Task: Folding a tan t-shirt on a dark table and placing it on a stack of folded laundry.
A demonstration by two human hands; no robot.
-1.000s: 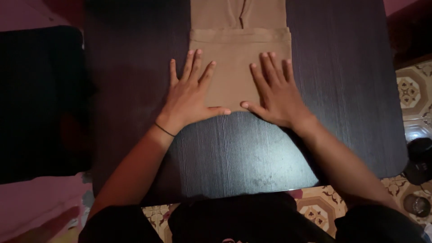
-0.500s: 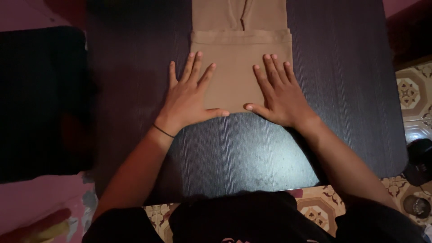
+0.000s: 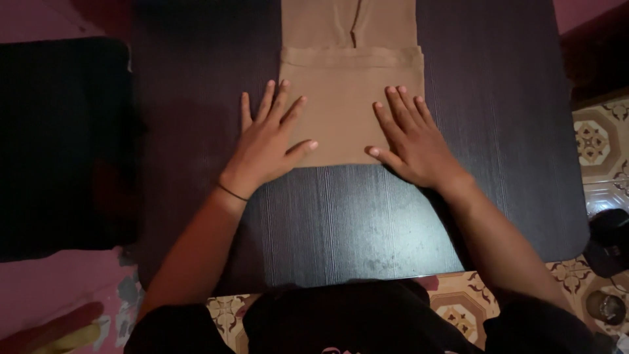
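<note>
Head view looks straight down on a dark wood-grain table (image 3: 367, 223), where a tan folded garment (image 3: 350, 105) lies flat at the far middle, running off the top edge of the picture; a folded flap covers its near part, with a seam line crossing from side to side above the fingers; the left hand (image 3: 265, 147) lies palm down with fingers spread, its outer fingers on the bare table just beside the cloth and its thumb and inner fingers on the near left corner; a thin dark band (image 3: 230, 192) circles that wrist; the right hand (image 3: 413, 144) lies flat and spread as well, pressing the near right part of the cloth, thumb at the lower hem; neither hand pinches anything; the step in hand looks like smoothing and flattening the fold; by my judgement the next move calls for a grip on the near edge or the sides, taken evenly so the layers stay aligned; a dark cushion (image 3: 62, 144) sits off to the left, and patterned floor tiles (image 3: 593, 141) show to the right.
</note>
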